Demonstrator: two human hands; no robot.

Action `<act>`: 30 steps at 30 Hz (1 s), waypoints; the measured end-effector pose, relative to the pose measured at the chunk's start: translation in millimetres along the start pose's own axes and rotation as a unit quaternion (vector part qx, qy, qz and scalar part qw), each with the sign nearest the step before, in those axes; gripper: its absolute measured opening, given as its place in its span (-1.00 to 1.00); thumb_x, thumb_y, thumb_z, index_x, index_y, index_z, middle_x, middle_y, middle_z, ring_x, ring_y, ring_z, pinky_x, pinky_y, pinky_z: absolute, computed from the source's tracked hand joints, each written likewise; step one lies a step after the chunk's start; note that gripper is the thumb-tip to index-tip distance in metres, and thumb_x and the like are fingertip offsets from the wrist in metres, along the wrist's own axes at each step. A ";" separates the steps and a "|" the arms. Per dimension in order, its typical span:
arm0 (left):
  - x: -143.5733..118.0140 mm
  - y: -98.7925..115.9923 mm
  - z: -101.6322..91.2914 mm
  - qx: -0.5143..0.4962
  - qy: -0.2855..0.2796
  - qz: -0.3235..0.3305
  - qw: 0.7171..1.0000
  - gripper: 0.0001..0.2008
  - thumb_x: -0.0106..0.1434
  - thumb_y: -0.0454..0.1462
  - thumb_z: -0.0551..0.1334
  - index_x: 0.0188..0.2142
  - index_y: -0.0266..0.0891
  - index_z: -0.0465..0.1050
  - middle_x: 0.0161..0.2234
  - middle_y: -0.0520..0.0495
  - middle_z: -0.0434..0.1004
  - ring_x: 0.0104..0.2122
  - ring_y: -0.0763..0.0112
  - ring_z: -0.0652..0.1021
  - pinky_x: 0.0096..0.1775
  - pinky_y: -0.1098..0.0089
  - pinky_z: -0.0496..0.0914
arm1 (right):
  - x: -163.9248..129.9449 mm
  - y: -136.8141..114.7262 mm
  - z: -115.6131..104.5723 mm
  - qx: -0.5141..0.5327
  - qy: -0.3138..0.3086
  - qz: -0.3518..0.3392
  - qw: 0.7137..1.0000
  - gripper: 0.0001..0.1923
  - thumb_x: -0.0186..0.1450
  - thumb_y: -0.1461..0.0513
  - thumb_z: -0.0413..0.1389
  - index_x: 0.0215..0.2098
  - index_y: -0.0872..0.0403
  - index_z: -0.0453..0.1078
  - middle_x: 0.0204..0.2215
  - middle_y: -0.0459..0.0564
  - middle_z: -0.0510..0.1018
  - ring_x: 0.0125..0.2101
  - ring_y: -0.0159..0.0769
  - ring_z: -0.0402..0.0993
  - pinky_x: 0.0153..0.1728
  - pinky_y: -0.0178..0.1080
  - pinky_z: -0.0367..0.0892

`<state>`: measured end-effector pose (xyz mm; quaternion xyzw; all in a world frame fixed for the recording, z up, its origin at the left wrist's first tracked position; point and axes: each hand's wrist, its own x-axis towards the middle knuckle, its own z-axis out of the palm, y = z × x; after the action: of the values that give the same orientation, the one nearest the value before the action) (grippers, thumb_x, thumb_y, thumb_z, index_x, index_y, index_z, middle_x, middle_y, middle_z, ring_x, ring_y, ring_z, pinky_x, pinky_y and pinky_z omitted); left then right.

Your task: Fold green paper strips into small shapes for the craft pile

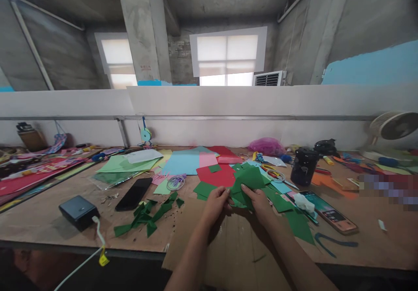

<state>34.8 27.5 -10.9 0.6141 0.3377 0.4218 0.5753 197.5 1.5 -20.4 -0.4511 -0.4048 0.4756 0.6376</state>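
A green sheet of paper (250, 175) is held up above the brown cardboard (238, 252) in front of me. My right hand (257, 199) is closed on it, with the thumb on its front face. At its lower left edge, my left hand (217, 201) pinches the paper between thumb and fingers; the fingertips are partly hidden. Folded green paper pieces (146, 214) lie in a loose pile to the left. Behind my hands is a red sheet of paper (212, 175), and more green paper (298, 225) lies to the right of my right forearm.
On the left are a black phone (133, 194) and a dark box (78, 212) with a white cable. A dark cup (304, 167), a lit phone (333, 214) and a crumpled tissue (304, 204) are on the right. A fan (395, 127) stands at the far right by the white partition (209, 103).
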 end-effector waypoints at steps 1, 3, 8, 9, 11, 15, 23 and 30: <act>0.6 -0.5 0.1 0.007 0.001 0.005 1.000 -0.58 0.12 0.10 0.20 -0.46 -0.23 0.29 -0.58 0.02 0.46 -0.69 0.49 0.42 -0.63 0.48 0.29 | -0.2 0.0 0.1 -0.006 -0.002 0.001 1.000 -0.60 0.02 -0.04 0.32 -0.36 0.11 0.60 -0.39 0.02 0.68 -0.33 -0.06 0.59 -0.19 -0.09 0.45; 1.5 -1.6 0.3 0.024 0.006 0.017 1.000 -0.60 0.12 0.07 0.22 -0.45 -0.24 0.31 -0.58 0.02 0.46 -0.68 0.50 0.43 -0.60 0.50 0.29 | -1.3 -0.7 0.2 -0.027 -0.009 0.002 1.000 -0.59 0.04 -0.06 0.30 -0.38 0.12 0.60 -0.38 0.04 0.68 -0.34 -0.06 0.59 -0.21 -0.08 0.45; 0.7 -5.4 0.1 0.034 0.012 0.010 0.999 -0.62 0.12 0.05 0.23 -0.44 -0.23 0.31 -0.63 0.04 0.44 -0.71 0.48 0.41 -0.63 0.48 0.28 | -5.1 -5.3 2.2 -0.060 -0.009 -0.033 0.998 -0.59 0.05 -0.05 0.30 -0.34 0.10 0.61 -0.30 0.05 0.68 -0.29 -0.06 0.58 -0.15 -0.09 0.44; 0.5 -6.1 -0.1 0.032 0.007 0.006 0.999 -0.62 0.13 0.06 0.22 -0.44 -0.22 0.31 -0.63 0.05 0.43 -0.72 0.47 0.40 -0.64 0.48 0.27 | -5.3 -5.7 2.7 -0.064 -0.005 -0.034 0.997 -0.59 0.05 -0.06 0.29 -0.34 0.09 0.61 -0.31 0.05 0.68 -0.30 -0.06 0.58 -0.16 -0.09 0.45; 0.2 -7.1 -0.3 0.029 -0.002 0.003 1.000 -0.61 0.13 0.06 0.22 -0.45 -0.22 0.30 -0.64 0.05 0.42 -0.73 0.47 0.40 -0.65 0.48 0.27 | -4.7 -5.6 3.2 -0.069 0.007 -0.026 0.997 -0.56 0.04 -0.09 0.28 -0.38 0.10 0.61 -0.38 0.07 0.68 -0.34 -0.05 0.58 -0.22 -0.09 0.46; 0.7 -7.0 -0.5 0.038 -0.006 0.010 0.999 -0.60 0.13 0.07 0.22 -0.47 -0.21 0.28 -0.64 0.05 0.42 -0.72 0.50 0.38 -0.64 0.49 0.28 | -1.9 -2.4 2.6 -0.066 0.029 -0.013 0.997 -0.54 0.03 -0.12 0.27 -0.49 0.12 0.59 -0.50 0.06 0.65 -0.45 -0.10 0.56 -0.34 -0.13 0.45; 2.1 -7.1 -1.1 0.052 -0.002 0.014 0.999 -0.60 0.14 0.07 0.21 -0.50 -0.22 0.28 -0.65 0.03 0.43 -0.71 0.52 0.36 -0.63 0.51 0.22 | -2.5 -3.2 2.8 -0.058 0.043 -0.015 0.997 -0.56 0.02 -0.11 0.29 -0.59 0.11 0.51 -0.63 -0.01 0.58 -0.58 -0.21 0.48 -0.50 -0.21 0.39; -1.7 -3.3 1.0 0.036 -0.010 0.000 0.999 -0.59 0.14 0.09 0.20 -0.50 -0.20 0.26 -0.65 0.03 0.42 -0.72 0.51 0.36 -0.65 0.51 0.20 | -4.1 -6.1 5.1 -0.008 0.017 -0.011 1.000 -0.58 0.08 -0.09 0.26 -0.40 0.10 0.57 -0.41 0.05 0.67 -0.43 -0.12 0.57 -0.34 -0.15 0.46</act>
<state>35.2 25.9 -14.4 0.6387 0.3473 0.4030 0.5559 193.3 -2.3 -13.5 -0.4598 -0.4024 0.4578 0.6458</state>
